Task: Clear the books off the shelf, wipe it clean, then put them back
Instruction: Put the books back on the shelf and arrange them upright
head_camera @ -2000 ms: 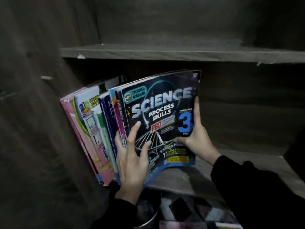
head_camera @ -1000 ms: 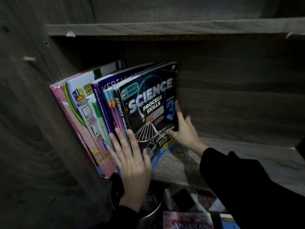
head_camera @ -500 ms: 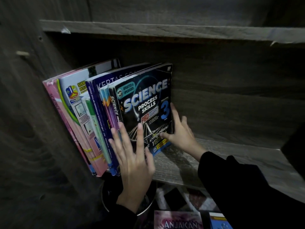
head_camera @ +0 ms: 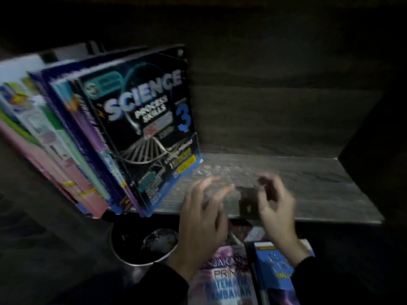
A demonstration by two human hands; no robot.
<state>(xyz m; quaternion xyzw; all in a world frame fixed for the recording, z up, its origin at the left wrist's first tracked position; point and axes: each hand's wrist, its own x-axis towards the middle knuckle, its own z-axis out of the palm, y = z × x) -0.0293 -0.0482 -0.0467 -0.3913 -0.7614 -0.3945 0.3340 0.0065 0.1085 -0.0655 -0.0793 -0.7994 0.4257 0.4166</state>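
Books [head_camera: 66, 137]: a row stood leaning at the left end of the shelf [head_camera: 308, 190], Science book [head_camera: 143, 119] outermost. Your left hand [head_camera: 202, 219]: hovered just right of them, fingers spread, empty. Your right hand [head_camera: 277, 208]: beside it, fingers loosely curled, blurred, nothing held. Two more books [head_camera: 226, 282] lay below.

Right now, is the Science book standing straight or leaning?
Leaning. The Science book tilts left against the other books, its bottom edge on the shelf.

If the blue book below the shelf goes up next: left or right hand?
Probably right. The right hand hangs just above the blue book, while the left hand sits over the pink book beside it.
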